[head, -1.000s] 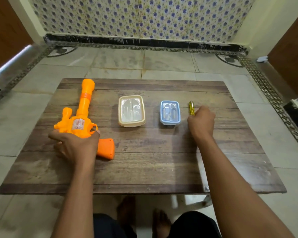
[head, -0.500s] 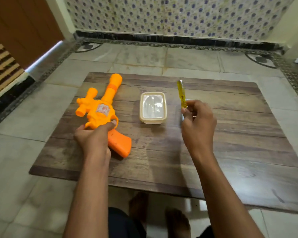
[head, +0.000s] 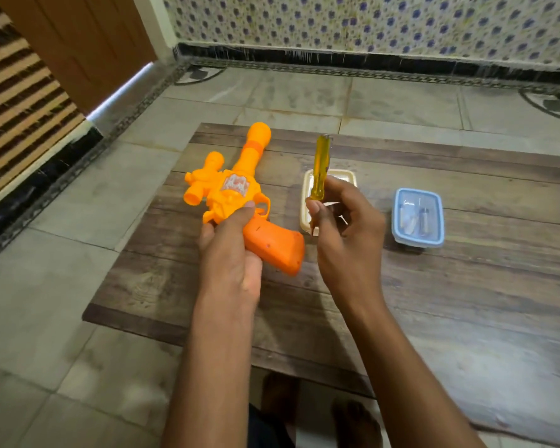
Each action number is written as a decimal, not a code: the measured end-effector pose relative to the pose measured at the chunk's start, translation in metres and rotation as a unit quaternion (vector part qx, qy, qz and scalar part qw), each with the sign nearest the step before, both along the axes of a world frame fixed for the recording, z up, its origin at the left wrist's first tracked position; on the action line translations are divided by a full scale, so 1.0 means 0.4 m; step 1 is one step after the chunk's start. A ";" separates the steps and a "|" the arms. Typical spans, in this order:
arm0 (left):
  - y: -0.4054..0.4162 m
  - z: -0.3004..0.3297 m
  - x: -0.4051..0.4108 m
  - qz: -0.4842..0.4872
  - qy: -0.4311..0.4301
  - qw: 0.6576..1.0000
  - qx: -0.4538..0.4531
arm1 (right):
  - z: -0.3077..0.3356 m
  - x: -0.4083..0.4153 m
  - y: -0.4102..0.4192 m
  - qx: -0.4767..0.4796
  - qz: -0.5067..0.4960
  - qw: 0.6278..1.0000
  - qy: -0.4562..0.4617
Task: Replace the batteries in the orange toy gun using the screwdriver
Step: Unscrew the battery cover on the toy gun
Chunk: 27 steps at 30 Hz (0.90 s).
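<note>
Desk [head: 466, 302] carries all. Left hand [head: 230, 253] grips gun [head: 236, 202] at the handle, over desk's left part. Right hand [head: 346, 234] pinches screwdriver [head: 320, 166] upright, tip down. Behind it cream box [head: 307, 205]; blue box [head: 417, 218] to the right.

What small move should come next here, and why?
Probably bring the screwdriver tip down to the grip of the orange toy gun. The left hand holds the gun, the right hand pinches the tool, tip apart from the grip.
</note>
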<state>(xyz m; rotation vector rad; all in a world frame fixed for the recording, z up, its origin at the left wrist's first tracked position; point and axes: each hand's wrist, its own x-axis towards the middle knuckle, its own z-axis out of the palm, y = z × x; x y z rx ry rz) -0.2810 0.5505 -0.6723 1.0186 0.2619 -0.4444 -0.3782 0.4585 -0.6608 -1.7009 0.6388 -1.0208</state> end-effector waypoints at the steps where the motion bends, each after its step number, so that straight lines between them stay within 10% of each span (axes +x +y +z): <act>1: -0.002 -0.002 0.001 -0.011 0.004 1.000 -0.012 | 0.003 0.005 0.001 -0.002 0.000 1.000 -0.008; 27: 0.031 -0.012 -0.012 -0.077 0.069 0.990 -0.095 | 0.037 -0.017 0.060 0.026 0.117 0.992 -0.046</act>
